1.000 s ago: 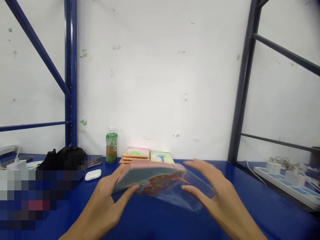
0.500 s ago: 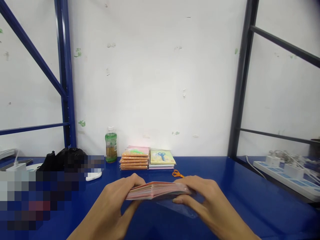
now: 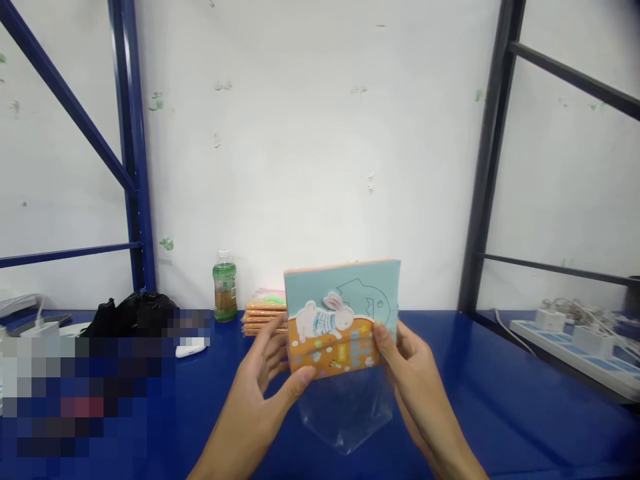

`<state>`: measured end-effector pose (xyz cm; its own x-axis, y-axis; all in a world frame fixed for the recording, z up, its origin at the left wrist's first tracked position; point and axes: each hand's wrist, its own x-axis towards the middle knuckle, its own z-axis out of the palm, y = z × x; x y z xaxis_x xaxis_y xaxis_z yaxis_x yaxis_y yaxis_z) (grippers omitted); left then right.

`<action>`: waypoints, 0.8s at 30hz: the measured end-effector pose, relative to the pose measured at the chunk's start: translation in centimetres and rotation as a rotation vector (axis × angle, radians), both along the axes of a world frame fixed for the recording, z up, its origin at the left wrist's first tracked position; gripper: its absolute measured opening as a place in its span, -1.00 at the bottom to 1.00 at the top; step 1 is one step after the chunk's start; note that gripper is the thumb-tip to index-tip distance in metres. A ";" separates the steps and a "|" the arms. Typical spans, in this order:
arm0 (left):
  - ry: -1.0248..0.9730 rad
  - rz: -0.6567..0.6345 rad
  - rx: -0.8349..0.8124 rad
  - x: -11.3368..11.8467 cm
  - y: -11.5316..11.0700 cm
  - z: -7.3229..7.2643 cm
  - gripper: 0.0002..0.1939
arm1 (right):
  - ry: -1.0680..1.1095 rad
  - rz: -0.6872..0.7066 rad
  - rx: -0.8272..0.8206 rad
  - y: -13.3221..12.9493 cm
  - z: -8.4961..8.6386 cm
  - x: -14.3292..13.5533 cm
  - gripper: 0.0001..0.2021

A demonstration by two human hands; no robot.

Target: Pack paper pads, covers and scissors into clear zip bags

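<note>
A pack of craft paper (image 3: 310, 288) stands nearly upright in front of me, with a blue sheet above an orange cover band that carries a white rabbit. My left hand (image 3: 273, 380) grips its lower left corner, thumb in front and fingers behind. On the right edge, my right hand (image 3: 413, 363) pinches it, thumb pressed on the orange band. A clear plastic bag (image 3: 347, 410) hangs below the pack, its pointed end loose over the table. How far the bag reaches up around the paper I cannot tell.
The table (image 3: 490, 400) is blue. Behind the pack stand orange packets (image 3: 263, 320), stacked, and a green-labelled bottle (image 3: 225, 290). A white case (image 3: 191, 348) and a black bag (image 3: 130, 315) lie left. A power strip (image 3: 575, 350) with cables is at right.
The paper pack has turned from edge-on to nearly upright, showing its rabbit front, and has risen. It now hides the orange scissors and the yellow packets behind. Both hands keep hold.
</note>
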<state>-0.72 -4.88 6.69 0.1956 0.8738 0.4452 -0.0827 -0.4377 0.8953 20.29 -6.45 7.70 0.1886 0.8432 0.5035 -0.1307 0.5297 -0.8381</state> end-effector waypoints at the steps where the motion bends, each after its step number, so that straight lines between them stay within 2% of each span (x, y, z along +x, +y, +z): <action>1: -0.007 -0.069 -0.046 0.0 0.1 0.1 -0.32 | 0.056 0.025 -0.012 0.2 -0.1 -0.4 -0.54; 4: -0.028 -0.112 -0.061 -0.2 0.3 0.4 -0.51 | 0.092 0.063 -0.081 0.4 -0.1 -1.0 -0.50; 10: 0.001 -0.001 -0.027 -0.9 0.6 0.6 -0.68 | -0.109 0.049 -0.066 0.8 -0.6 -0.7 -0.50; 14: 0.071 0.070 -0.011 -1.2 1.4 0.1 -0.71 | -0.300 0.073 -0.035 1.6 -1.0 0.1 -0.53; 17: 0.122 0.098 0.001 -1.3 1.8 0.0 -0.71 | -0.417 0.082 -0.030 2.5 -1.3 1.5 -0.43; 19: 0.129 0.124 0.024 -1.2 1.8 0.1 -0.74 | -0.539 -0.017 -0.030 3.2 -1.9 2.8 -0.38; 22: 0.100 0.154 0.048 -1.1 1.6 0.1 -0.73 | -0.925 -0.225 -0.099 4.5 -3.6 4.7 -0.43; 24: 0.098 0.156 0.046 -1.0 1.6 0.0 -0.71 | -1.122 -0.254 -0.186 5.3 -5.0 5.5 -0.51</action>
